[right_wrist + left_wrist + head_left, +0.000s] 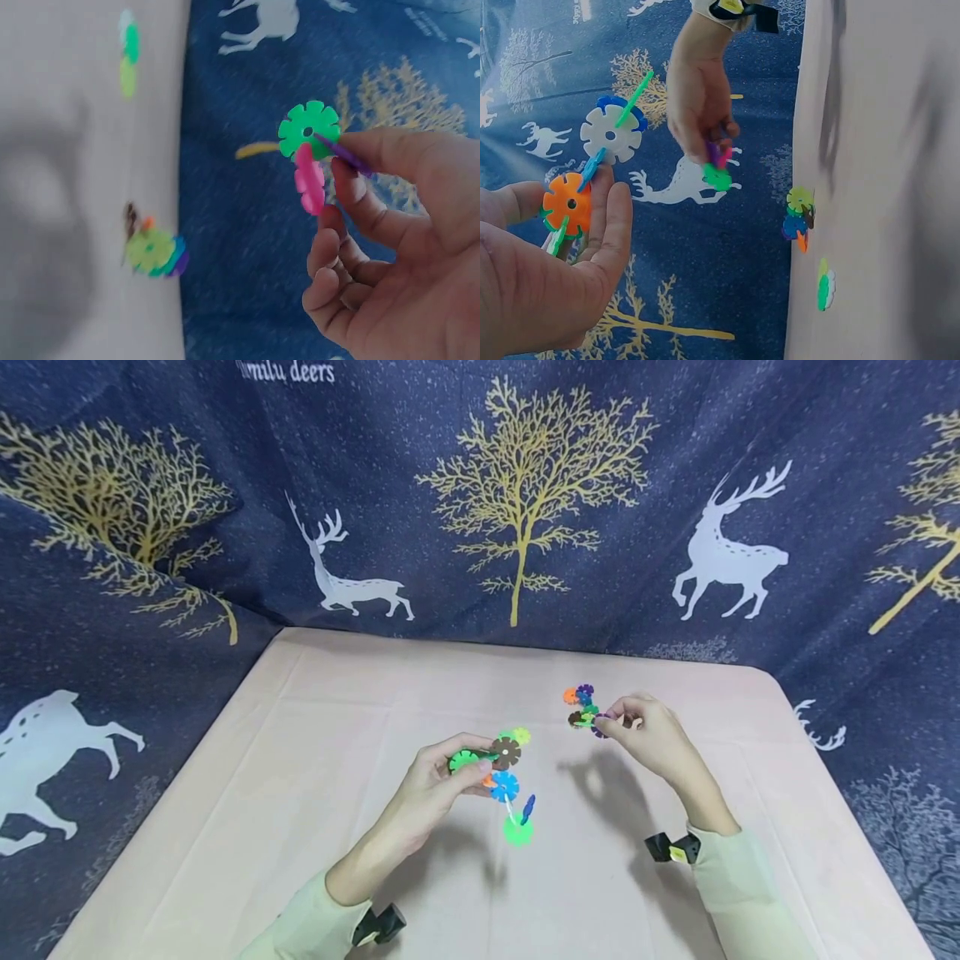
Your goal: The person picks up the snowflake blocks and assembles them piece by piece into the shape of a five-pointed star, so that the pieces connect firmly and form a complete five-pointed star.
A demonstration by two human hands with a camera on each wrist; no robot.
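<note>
My left hand [438, 789] holds a chain of notched plastic discs between thumb and fingers, raised over the table. Its brown disc [506, 752] and blue disc [504, 787] face the head camera; a white disc [611, 136] and an orange disc [564, 204] show in the left wrist view. Farther right and back, my right hand [651, 735] pinches a purple disc [345, 156] by its edge between thumb and index finger. Slotted together with it are a green disc [307, 131] and a pink disc [310, 180]. The other right fingers are curled.
A small cluster of mixed discs [577, 696] lies toward the back of the pink-covered table [360, 693], beyond the right hand. Behind the left hand's chain lies a yellow-green disc [522, 736] with green and white ones. A dark blue printed curtain [465, 635] hangs along the back.
</note>
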